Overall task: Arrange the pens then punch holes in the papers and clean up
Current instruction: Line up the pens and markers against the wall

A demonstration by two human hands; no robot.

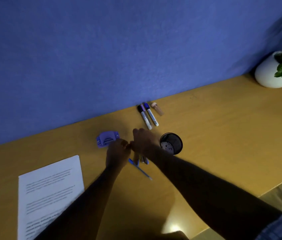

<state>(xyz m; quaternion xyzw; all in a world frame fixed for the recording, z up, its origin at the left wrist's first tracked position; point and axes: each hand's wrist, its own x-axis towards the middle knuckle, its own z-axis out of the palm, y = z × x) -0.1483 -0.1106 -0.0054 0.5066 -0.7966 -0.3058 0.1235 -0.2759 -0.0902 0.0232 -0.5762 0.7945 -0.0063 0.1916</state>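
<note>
My right hand (143, 141) is closed around a small bunch of pens (142, 159), whose ends stick out below it, just left of a black mesh pen cup (171, 143). My left hand (117, 153) is curled into a loose fist and touches the right hand's knuckles; I see nothing in it. A blue pen (141, 170) lies slanted on the desk below both hands. Two white markers (148, 117) with dark caps lie side by side near the wall. A purple hole punch (106, 139) sits left of my hands. Printed papers (50, 193) lie at the lower left.
A small beige tube (157, 109) lies right of the markers. A white pot with a green plant (271, 71) stands at the far right against the blue wall. The wooden desk (214, 135) ends in an edge at the lower right.
</note>
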